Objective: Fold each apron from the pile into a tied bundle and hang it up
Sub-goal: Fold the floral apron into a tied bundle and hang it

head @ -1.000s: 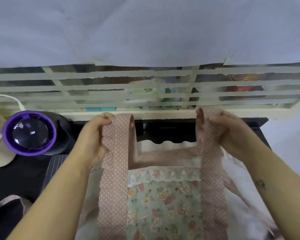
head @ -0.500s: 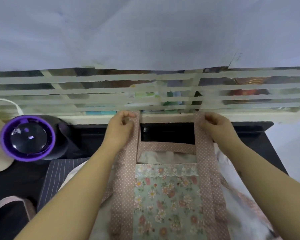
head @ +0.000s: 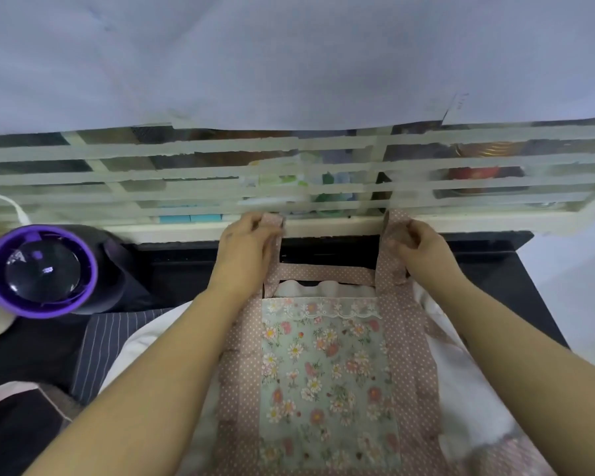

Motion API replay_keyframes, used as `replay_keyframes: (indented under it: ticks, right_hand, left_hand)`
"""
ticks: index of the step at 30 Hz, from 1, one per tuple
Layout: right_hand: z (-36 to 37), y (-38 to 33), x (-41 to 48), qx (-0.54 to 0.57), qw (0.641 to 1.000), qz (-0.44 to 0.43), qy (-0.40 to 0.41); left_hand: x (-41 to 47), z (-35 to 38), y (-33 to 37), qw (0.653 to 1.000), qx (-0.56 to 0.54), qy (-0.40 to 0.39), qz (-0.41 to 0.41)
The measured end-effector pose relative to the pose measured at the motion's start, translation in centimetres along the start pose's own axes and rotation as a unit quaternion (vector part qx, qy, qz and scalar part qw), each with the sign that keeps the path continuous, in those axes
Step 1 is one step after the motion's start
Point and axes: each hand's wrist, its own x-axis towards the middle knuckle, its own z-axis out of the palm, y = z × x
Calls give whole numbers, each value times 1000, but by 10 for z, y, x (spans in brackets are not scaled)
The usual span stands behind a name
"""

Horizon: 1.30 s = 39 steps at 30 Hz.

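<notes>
A floral apron (head: 327, 369) with pink polka-dot trim lies spread on the black table, bib end away from me. Its two pink shoulder straps run up to the table's far edge. My left hand (head: 244, 252) pinches the left strap (head: 272, 223) at its top end. The right strap (head: 394, 242) is gripped near its top by my right hand (head: 423, 252). Both hands hold the straps stretched toward the slatted shelf. A pink cross band (head: 323, 271) joins the straps above the lace-edged bib.
A purple-rimmed round appliance (head: 42, 271) stands at the left on the black table (head: 488, 255). Under the apron lie white cloth (head: 461, 383) and a grey striped cloth (head: 103, 341). A cream slatted shelf (head: 186, 173) full of items runs along the back.
Both hands have pushed the straps away from me, from above the table toward the shelf edge, and the apron now lies stretched out flatter and further forward.
</notes>
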Motion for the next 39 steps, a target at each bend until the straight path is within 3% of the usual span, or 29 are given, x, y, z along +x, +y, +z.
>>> replay_keyframes:
  ticks: [2, 4, 6, 8, 11, 14, 17, 19, 23, 26, 30, 35, 39]
  right_hand:
    - [3, 11, -18, -70, 993, -49, 77]
    - [13, 19, -49, -110, 978, -138, 111]
    - [32, 29, -85, -168, 952, -248, 67]
    - [50, 48, -108, -301, 899, -317, -16]
    - [49, 75, -97, -453, 855, -213, -133]
    - [46, 86, -81, -441, 863, -190, -154]
    - [36, 73, -82, -362, 901, -187, -149]
    - [26, 72, -95, -292, 927, -219, -85]
    - [-7, 98, -141, -233, 940, -241, 66]
    - [-40, 126, -174, -229, 941, -197, 153]
    - [-74, 161, -206, -204, 946, -51, 248]
    - [-92, 187, -240, -228, 930, 154, 242]
    - [-102, 201, -250, -187, 927, 240, 220]
  left_hand:
    - [-18, 5, -1, 998, 9, -16, -60]
    - [-40, 6, 9, 995, 2, 20, -96]
    - [-73, 11, 23, 996, -2, 54, -70]
    - [-108, 26, 32, 999, 13, 36, -15]
    - [-140, 51, 28, 985, 99, -135, 30]
    - [-140, 67, 19, 954, 165, -250, 14]
    - [-126, 61, 37, 944, 202, -260, -11]
    - [-125, 52, 57, 951, 206, -232, -11]
    - [-159, 54, 108, 961, 156, -225, 42]
    - [-190, 69, 137, 962, 106, -237, 91]
    - [-210, 102, 141, 952, 122, -245, 134]
    - [-221, 127, 126, 945, 150, -248, 154]
    - [-222, 127, 129, 953, 145, -205, 167]
